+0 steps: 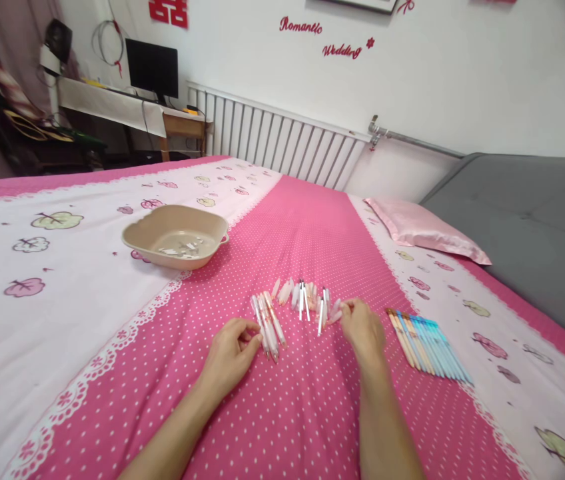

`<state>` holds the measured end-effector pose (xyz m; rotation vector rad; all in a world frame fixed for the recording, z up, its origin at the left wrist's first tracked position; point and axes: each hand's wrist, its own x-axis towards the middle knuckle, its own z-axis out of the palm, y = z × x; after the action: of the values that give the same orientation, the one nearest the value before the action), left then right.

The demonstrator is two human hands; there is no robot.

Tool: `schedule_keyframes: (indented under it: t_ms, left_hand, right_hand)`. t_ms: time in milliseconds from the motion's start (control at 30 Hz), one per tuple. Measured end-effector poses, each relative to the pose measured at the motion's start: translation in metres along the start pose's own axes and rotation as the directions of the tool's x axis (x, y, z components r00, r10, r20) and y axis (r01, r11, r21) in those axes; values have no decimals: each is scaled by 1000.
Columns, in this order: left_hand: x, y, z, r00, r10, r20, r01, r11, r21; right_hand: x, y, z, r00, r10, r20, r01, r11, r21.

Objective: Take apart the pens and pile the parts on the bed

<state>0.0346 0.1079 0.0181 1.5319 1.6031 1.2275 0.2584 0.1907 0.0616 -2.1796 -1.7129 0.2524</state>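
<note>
My left hand (232,350) has its thumb and index finger drawn together at the left edge of a row of several pink-and-white pens (268,323), touching the outermost one. Farther right, my right hand (362,327) pinches a translucent pink pen piece (335,312) at the edge of a loose heap. In that heap, short pink pen parts (286,292) lie behind and around white ink refills (304,303) with dark ends. Another white refill (320,317) rests closer to my right hand. The ends of the pinched piece are partly hidden by my fingers.
A beige plastic basin (177,217) with small white scraps in it stands on the bed at the left. Right of my right hand lies a neat row of blue and peach pens (427,343). A pink pillow (425,230) leans near the grey headboard (522,227).
</note>
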Motion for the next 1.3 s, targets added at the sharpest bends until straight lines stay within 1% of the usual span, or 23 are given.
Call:
schedule_keyframes:
  t_ms: [67,100,133,167,200,267,333,367,467,567,633,700,800,833,900,1000,1067,1200,1300]
  left_hand:
    - [0,0,0,1000,0,7,0,1000,12]
    - [0,-1,0,1000,3,8,-3,1000,18]
    - [0,-1,0,1000,7,7,-7,1000,23]
    - [1,-2,1,1000,12,4,-13,1000,26]
    - [1,-2,1,1000,18,1,-18,1000,25]
    - [1,-3,1,1000,26,-7,-26,999,18]
    - [1,-3,2,1000,29,-8,-29,999,14]
    - [1,-3,2,1000,29,-6,-28,999,19]
    - [1,-5,2,1000,14,12,-14,999,37]
    - [1,-5,2,1000,-16,25,15,999,30]
    - [0,-4,1,999,-25,42,24,1000,6]
    - [-1,-1,1,997,-17,78,20,999,-31]
    - [-2,4,2,991,-5,133,18,995,-97]
    - [-2,4,2,989,-7,145,24,993,-114]
    - [-1,2,3,989,-25,146,46,989,-141]
    - [0,-4,4,994,-48,96,62,986,-155]
    - [1,-7,4,996,-47,80,58,987,-148]
    - [1,-8,5,994,-45,102,62,984,-168]
    - [1,-6,5,993,-43,108,65,976,-208]
  right_hand:
    - [-8,-12,4,990,-132,57,118,972,205]
    - [-13,-19,8,970,-214,115,167,931,326]
    - [-19,-26,13,939,-291,181,194,888,417]
    - [-24,-33,20,906,-349,239,211,862,461]
    - [-30,-39,27,887,-375,270,222,858,464]
    - [-38,-46,41,874,-402,274,267,867,420]
    - [-41,-49,53,862,-427,273,295,860,416]
    - [-41,-49,57,853,-438,283,291,850,439]
    - [-36,-45,63,827,-433,359,200,823,532]
    - [-32,-43,56,802,-405,439,49,777,627]
    - [-32,-46,47,779,-410,475,-70,695,715]
    - [-36,-51,39,747,-439,499,-183,586,790]
    - [-45,-61,31,709,-494,504,-289,449,846]
    - [-48,-63,30,706,-507,495,-300,419,857]
    - [-54,-67,30,709,-535,460,-284,380,880]
    - [-56,-69,31,725,-561,401,-209,376,903]
    - [-56,-69,33,749,-550,370,-165,386,908]
    - [-53,-69,39,807,-500,315,-117,386,915]
    - [-52,-68,41,825,-502,259,-65,370,927]
